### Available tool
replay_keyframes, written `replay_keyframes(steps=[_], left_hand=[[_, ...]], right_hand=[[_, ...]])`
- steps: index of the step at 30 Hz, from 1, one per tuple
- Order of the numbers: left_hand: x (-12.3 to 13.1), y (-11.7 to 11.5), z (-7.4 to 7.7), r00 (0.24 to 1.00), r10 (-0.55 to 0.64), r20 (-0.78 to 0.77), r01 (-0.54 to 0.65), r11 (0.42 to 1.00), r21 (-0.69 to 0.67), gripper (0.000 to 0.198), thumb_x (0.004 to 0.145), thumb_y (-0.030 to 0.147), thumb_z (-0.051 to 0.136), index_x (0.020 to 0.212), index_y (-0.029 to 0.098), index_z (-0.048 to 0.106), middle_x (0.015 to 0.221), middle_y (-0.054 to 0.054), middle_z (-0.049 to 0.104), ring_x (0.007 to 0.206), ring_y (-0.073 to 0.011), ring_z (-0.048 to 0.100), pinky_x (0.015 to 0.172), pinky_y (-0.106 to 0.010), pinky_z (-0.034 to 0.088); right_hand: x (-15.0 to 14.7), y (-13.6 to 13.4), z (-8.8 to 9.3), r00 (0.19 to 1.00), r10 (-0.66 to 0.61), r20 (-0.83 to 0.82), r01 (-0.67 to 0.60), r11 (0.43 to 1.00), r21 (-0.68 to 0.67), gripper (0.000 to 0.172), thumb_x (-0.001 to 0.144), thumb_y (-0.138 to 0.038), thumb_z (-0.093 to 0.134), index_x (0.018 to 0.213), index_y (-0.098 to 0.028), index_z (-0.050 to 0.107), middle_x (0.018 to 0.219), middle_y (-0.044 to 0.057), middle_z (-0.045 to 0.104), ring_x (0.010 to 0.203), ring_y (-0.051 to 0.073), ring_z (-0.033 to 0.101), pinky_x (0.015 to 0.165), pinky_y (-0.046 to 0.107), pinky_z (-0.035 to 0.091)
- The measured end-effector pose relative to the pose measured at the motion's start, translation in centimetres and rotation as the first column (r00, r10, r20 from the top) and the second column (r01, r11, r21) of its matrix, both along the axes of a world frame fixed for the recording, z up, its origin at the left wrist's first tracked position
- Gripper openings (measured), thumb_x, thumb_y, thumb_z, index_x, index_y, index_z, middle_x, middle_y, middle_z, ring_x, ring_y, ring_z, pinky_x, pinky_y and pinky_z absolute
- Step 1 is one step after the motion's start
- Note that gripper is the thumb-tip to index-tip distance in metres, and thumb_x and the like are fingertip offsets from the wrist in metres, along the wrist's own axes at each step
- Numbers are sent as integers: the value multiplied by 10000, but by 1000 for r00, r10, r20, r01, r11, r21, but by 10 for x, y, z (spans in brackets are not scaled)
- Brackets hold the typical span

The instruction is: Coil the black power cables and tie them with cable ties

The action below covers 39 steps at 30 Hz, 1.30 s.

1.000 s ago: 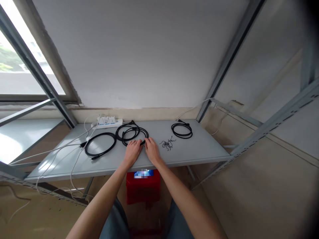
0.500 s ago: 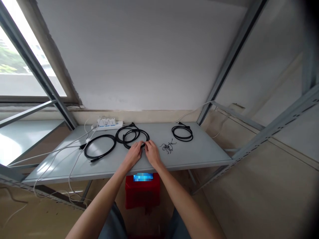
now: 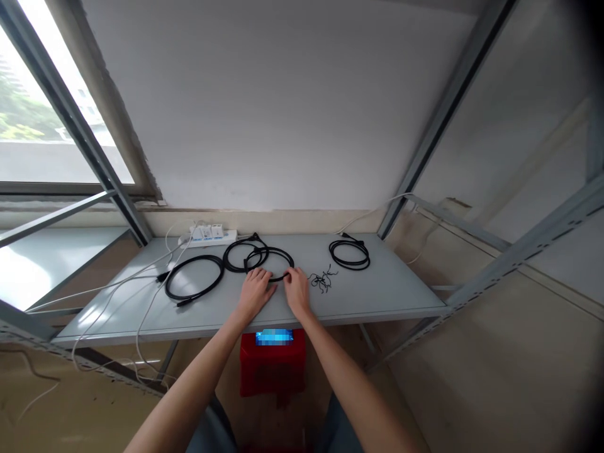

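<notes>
Grey shelf (image 3: 377,289): both hands (left (image 3: 255,292), right (image 3: 297,291)) touching coiled black cable (image 3: 270,258).

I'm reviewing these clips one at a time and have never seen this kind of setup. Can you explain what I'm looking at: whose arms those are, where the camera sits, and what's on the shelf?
There is no machine here. A person works with bare hands, and the single camera is worn on their head, looking forward and down, so the arms reach in from the bottom. The left hand and right hand rest on the near edge of a black coiled cable on a grey metal shelf. Whether the fingers pinch it is too small to tell. A left coil and a right coil lie on either side, and a small pile of black ties sits by the right hand. A white power strip is at the back and a red box is below.
</notes>
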<state>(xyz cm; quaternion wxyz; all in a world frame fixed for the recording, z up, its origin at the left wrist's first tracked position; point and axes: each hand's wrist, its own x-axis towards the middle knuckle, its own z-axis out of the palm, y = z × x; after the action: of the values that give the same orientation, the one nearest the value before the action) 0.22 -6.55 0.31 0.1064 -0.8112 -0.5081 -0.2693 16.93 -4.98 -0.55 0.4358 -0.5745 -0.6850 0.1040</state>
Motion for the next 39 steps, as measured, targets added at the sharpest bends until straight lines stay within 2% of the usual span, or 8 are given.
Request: replay_keyframes(steps=[3,5,10,15,21,26,35,39], left_hand=[[1,0,2,999,7,-33,-5,998,68,150,1016,324,540,1012,201,627,1095,-134,682,1232,-315,554,1075,-455,426],[2,1,1,998,28,-53,-26,999,47,216,1051,318,466,960,202,624,1024,-128,687,1146,-300,585,1023,-432,442],[5,2,-2,987,62,-147,-74,994,-82,274,1070,325,433,937,198,636,864,-102,697,889,-264,634,809,-373,440],[7,0,1,992,21,-124,-33,995,-94,396,1054,510,456,896,189,627,857,-98,709,853,-254,662,845,-382,419],[7,1,0,995,-11,-98,1,995,-99,375,1084,422,403,893,188,626,881,-110,711,871,-261,660,833,-376,420],[9,-1,2,994,23,-110,-35,993,-110,357,1076,425,430,908,185,634,855,-115,719,824,-264,672,813,-365,441],[10,0,3,987,-20,-161,-6,986,-164,272,1061,408,484,958,192,613,851,-100,738,802,-251,697,795,-339,448],[10,1,2,985,-27,-170,-2,985,-172,299,1067,401,455,940,192,626,831,-108,738,772,-261,697,793,-353,459]], right_hand=[[4,4,0,978,-127,-166,127,992,-9,256,901,-102,469,920,-188,709,883,61,635,791,206,584,758,302,444],[6,4,0,968,-141,-208,145,989,7,276,915,-118,452,959,-188,715,911,69,638,805,210,587,769,307,447],[3,4,-1,979,-80,-186,89,995,39,332,938,-121,426,1050,-193,731,1003,82,649,855,213,611,829,320,463],[1,4,-1,986,-56,-156,56,998,1,351,946,-113,417,1071,-177,738,1031,99,650,926,225,631,868,327,483],[2,4,-1,995,-44,-94,45,999,11,416,961,-108,376,1163,-176,734,1062,118,631,926,234,620,899,364,497],[3,2,0,990,-19,-139,29,997,70,423,966,-101,359,1156,-184,727,1047,110,597,921,225,604,904,347,500],[3,-3,8,966,-93,-240,119,988,98,412,1007,-150,332,1170,-164,710,1067,117,580,938,219,604,934,345,489],[-1,-7,7,990,20,-143,-3,993,118,434,1009,-157,345,1264,-175,696,1087,118,596,971,223,609,931,341,502]])
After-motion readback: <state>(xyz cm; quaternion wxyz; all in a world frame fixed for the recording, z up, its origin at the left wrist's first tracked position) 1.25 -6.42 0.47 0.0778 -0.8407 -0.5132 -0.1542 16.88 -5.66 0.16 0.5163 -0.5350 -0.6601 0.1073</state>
